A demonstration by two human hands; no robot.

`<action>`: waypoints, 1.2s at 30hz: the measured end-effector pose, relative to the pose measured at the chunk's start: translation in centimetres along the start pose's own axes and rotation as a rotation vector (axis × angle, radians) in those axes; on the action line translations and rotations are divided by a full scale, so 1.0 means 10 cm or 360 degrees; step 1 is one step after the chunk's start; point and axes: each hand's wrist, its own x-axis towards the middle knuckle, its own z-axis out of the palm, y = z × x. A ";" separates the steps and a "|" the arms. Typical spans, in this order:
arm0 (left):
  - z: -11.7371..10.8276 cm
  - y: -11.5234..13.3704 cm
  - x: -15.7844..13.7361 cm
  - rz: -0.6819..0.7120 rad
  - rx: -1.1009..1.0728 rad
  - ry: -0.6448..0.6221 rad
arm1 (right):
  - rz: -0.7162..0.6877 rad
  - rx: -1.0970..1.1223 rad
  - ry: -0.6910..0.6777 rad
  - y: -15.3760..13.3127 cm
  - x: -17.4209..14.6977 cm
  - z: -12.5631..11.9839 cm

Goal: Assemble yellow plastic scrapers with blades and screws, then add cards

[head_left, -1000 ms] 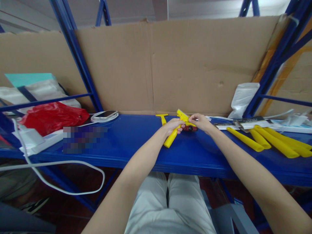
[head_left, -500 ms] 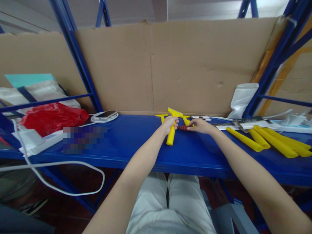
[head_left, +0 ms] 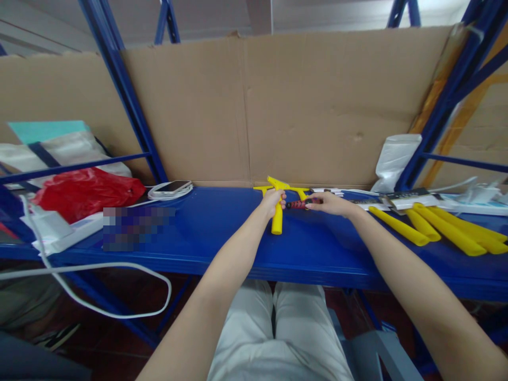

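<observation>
My left hand (head_left: 272,201) is closed around a yellow scraper (head_left: 277,223) with a T-shaped head, its handle end pointing towards me above the blue shelf. To the right, my right hand (head_left: 328,204) grips a tool with a red and black ribbed handle (head_left: 297,204), likely a screwdriver; its other end is hidden by the fingers. The tool's left end lies close beside the scraper's handle, and I cannot tell whether they touch. Behind my hands are further yellow T-shaped pieces (head_left: 302,194), partly covered by the left hand and the scraper.
Several yellow handles (head_left: 400,227) lie on the blue shelf (head_left: 214,227) at the right, near small dark-and-white packets (head_left: 413,199). On the left are a phone (head_left: 177,186) on a coiled white cable, a red plastic bag (head_left: 89,191) and a white power strip (head_left: 75,233). Cardboard (head_left: 301,106) stands behind.
The scraper has turned slightly, its head tipping to the left and its handle straightening. My left hand has shifted a little left, and more of the red and black handle shows.
</observation>
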 end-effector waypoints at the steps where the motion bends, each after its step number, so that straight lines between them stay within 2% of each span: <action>1: 0.00 0.01 0.00 -0.0002 0.0010 0.0002 | 0.0009 0.0094 0.0125 -0.01 0.00 -0.01; 7: -0.01 0.01 0.02 -0.0052 0.0053 -0.0012 | 0.0120 0.0728 0.0861 -0.12 0.01 -0.03; 11: -0.04 -0.01 0.05 -0.0063 0.0099 0.0006 | 0.0068 0.0866 0.1237 -0.09 0.05 -0.09; 14: -0.04 -0.02 0.06 -0.0105 0.0136 0.0038 | 0.0029 0.0917 0.1424 -0.05 0.07 -0.13; 23: -0.05 -0.04 0.08 -0.0155 0.0120 0.0040 | 0.0037 0.0912 0.1561 -0.06 0.08 -0.14; 36: -0.08 -0.02 0.07 -0.0131 0.0125 -0.0150 | 0.0028 0.0890 0.1591 0.03 0.08 -0.20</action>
